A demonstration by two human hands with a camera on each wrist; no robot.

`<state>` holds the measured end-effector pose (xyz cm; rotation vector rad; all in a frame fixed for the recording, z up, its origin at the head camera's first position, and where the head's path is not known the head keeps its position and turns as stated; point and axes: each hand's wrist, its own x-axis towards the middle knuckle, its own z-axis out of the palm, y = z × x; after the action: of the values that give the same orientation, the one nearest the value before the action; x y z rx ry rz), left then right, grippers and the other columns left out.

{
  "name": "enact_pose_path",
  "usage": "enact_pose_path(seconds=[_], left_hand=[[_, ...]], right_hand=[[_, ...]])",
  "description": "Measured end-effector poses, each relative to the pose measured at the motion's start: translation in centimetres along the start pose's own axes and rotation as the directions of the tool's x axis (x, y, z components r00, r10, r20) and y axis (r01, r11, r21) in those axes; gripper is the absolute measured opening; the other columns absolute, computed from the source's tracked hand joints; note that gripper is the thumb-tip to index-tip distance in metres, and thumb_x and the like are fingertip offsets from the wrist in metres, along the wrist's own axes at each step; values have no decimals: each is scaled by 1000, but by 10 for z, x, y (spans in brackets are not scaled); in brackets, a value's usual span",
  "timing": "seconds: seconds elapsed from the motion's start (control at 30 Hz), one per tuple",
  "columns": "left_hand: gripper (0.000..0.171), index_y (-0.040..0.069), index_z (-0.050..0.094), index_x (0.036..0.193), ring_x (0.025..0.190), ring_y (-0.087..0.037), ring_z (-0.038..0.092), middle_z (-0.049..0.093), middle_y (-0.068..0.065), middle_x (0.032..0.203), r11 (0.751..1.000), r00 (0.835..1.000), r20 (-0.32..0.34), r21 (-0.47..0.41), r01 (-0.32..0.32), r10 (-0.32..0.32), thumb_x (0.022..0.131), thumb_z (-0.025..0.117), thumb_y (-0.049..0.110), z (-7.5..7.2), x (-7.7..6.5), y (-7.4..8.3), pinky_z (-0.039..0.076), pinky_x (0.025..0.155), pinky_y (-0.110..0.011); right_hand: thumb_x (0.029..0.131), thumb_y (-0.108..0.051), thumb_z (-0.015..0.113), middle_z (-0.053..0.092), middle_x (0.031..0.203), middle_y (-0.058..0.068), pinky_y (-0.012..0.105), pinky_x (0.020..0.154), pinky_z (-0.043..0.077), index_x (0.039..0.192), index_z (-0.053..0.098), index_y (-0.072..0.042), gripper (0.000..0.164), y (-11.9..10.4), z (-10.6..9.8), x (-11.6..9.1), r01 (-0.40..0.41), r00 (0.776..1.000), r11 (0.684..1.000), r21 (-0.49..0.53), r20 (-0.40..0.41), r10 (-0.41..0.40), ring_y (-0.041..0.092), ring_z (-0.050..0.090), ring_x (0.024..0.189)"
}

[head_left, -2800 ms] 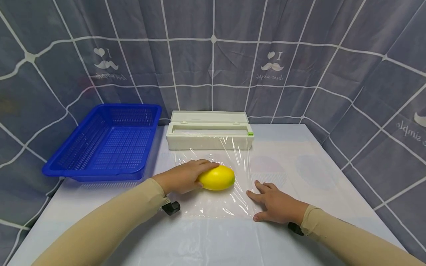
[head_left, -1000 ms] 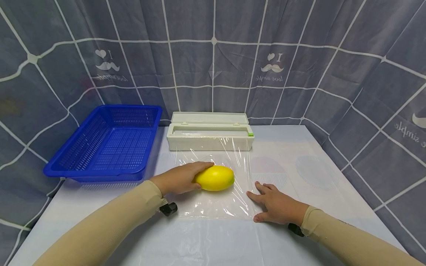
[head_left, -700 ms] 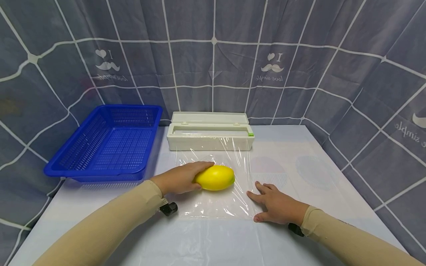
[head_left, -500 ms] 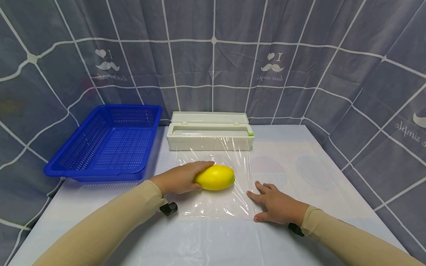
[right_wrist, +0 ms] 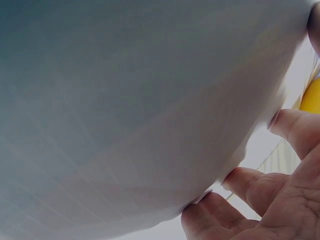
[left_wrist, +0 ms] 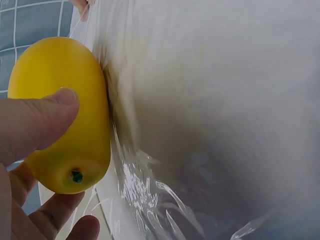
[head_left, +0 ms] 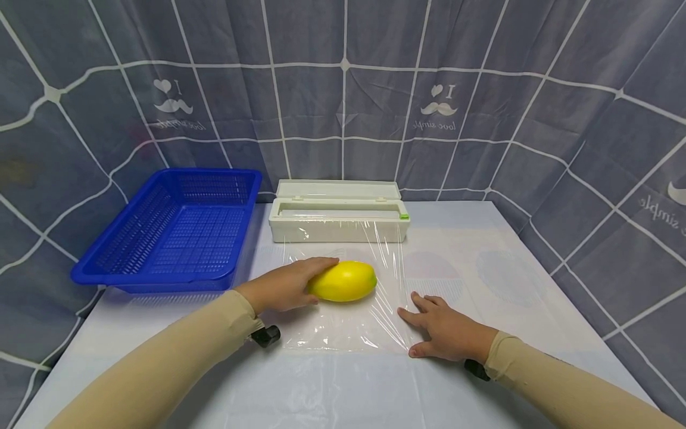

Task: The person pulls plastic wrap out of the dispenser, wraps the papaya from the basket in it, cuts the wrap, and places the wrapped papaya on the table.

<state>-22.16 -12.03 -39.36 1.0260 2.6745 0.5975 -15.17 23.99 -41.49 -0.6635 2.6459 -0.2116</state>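
A smooth yellow oval fruit [head_left: 343, 281] with a greenish tip sits over a sheet of clear plastic wrap [head_left: 343, 330]. My left hand [head_left: 284, 285] grips its left end; in the left wrist view the thumb [left_wrist: 52, 112] lies across the fruit [left_wrist: 65, 140], the other fingers are round its far side, and a small green stem mark faces the camera. With fingers spread, my right hand [head_left: 442, 326] rests its fingertips at the right edge of the wrap. Behind the fruit stands a white wrap dispenser [head_left: 337, 231], lid up, the film running out over its front.
A blue plastic basket [head_left: 155, 280] stands at the back left of the white-covered table [head_left: 482, 238]. Grey curtains [head_left: 305, 101] with white lines enclose the back and sides.
My left hand has shifted slightly left and toward the dispenser with the fruit in its grip. Creases in the wrap run more toward the right hand, which has stayed put.
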Motion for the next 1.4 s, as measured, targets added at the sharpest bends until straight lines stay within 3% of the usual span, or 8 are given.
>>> enact_pose_path(seconds=[0.23,0.53,0.9,1.4], left_hand=[[86,14,36,164,154,-31,43,42,-7,167,1000,1000,-9,-1,23,-23,92,82,12,1,1,0,32,128,-50],[81,22,38,164,148,-31,49,45,-4,165,996,996,18,-30,83,-83,95,78,12,0,-2,1,38,124,-52],[79,24,37,164,148,-31,50,47,-5,165,993,994,71,-73,93,-88,96,76,13,-1,-3,-1,37,124,-54],[81,26,32,167,151,-32,46,42,-5,168,992,993,92,-99,79,-69,98,72,12,0,-5,-5,35,125,-55]], right_hand=[[88,-56,79,30,169,26,65,116,42,160,48,-21,86,0,0,0,5,1000,1000,-9,-5,-5,55,33,150],[88,-56,79,30,170,26,65,116,42,160,47,-21,86,-1,-1,-1,5,1000,1000,-1,-4,-5,54,33,151],[89,-54,79,30,169,28,67,116,42,160,47,-20,85,-1,-2,-2,20,1000,1000,8,-17,-20,56,33,150],[88,-55,80,29,170,27,66,117,41,160,47,-21,86,-2,-2,-1,-4,1000,1000,4,1,4,55,33,151]])
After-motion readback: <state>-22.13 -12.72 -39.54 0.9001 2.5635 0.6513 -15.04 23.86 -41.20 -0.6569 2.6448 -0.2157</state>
